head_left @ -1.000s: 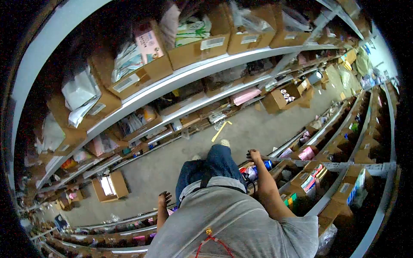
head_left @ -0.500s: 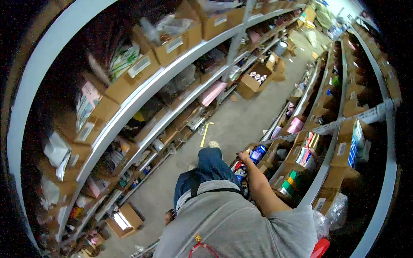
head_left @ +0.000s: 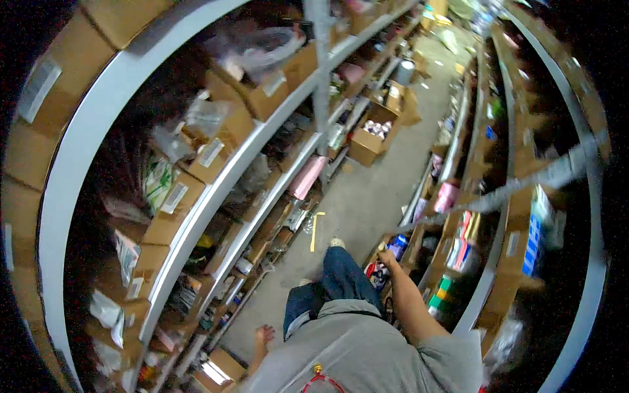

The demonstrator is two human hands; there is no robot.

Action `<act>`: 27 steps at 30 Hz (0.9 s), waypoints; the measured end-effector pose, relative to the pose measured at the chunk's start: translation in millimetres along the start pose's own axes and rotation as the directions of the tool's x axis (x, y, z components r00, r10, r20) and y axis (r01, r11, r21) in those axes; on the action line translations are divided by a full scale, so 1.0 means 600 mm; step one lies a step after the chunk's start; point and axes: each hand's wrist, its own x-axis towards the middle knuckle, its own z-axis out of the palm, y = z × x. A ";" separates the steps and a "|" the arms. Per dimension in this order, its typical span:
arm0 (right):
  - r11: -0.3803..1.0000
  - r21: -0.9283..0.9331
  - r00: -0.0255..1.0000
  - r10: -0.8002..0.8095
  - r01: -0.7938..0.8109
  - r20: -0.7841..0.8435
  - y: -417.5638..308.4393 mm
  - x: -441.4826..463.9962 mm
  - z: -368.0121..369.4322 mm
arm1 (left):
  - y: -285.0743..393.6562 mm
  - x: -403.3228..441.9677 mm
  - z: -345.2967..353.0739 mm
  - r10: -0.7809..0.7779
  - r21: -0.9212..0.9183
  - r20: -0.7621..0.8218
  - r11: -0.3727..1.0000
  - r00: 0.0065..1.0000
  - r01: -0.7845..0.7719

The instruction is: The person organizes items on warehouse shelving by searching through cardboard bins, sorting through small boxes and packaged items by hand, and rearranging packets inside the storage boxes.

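Note:
My right hand (head_left: 385, 255) reaches down to a low shelf on the right, at a cardboard box with blue packages (head_left: 398, 245) in it. Its fingers are small and blurred, so I cannot make out whether they grip anything. Red, white and dark packs (head_left: 377, 275) lie just below that hand, beside my leg. My left hand (head_left: 264, 335) hangs on the other side of my body over the floor, fingers apart and holding nothing. Below it, near the left shelf, stands an open carton (head_left: 225, 368) with white contents.
Metal shelving (head_left: 216, 190) full of labelled boxes lines the left of the narrow aisle, and a second rack (head_left: 517, 187) lines the right. An open carton of cans (head_left: 367, 145) stands on the floor ahead. Yellow tape (head_left: 314, 232) marks the concrete.
My view has shifted, with more of the left shelving showing. The left hand has swung out from my side into plain sight. My right hand stays by the low box with the blue packages.

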 end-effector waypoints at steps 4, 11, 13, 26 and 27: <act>0.942 -0.268 0.979 -0.188 0.203 0.078 -0.024 0.023 -0.035 | 0.115 -0.037 0.115 0.218 0.265 -0.203 0.951 0.955 -0.161; 0.997 -0.069 0.986 -0.035 0.046 0.163 -0.072 0.043 -0.026 | 0.030 0.067 0.075 0.653 0.426 -0.195 0.729 0.732 -0.537; 0.995 -0.082 0.981 -0.042 0.058 0.188 -0.087 0.038 -0.019 | -0.010 0.039 0.066 0.588 0.366 -0.319 0.800 0.743 -0.476; 0.635 -0.480 0.767 -0.304 0.605 0.565 -0.224 0.029 0.229 | -0.304 -0.095 -0.034 0.057 -0.426 -0.354 0.879 0.933 -0.216; 0.375 -0.579 0.689 -0.423 0.724 0.588 -0.249 0.000 0.248 | -0.316 -0.094 -0.031 0.032 -0.479 -0.340 0.854 0.940 -0.203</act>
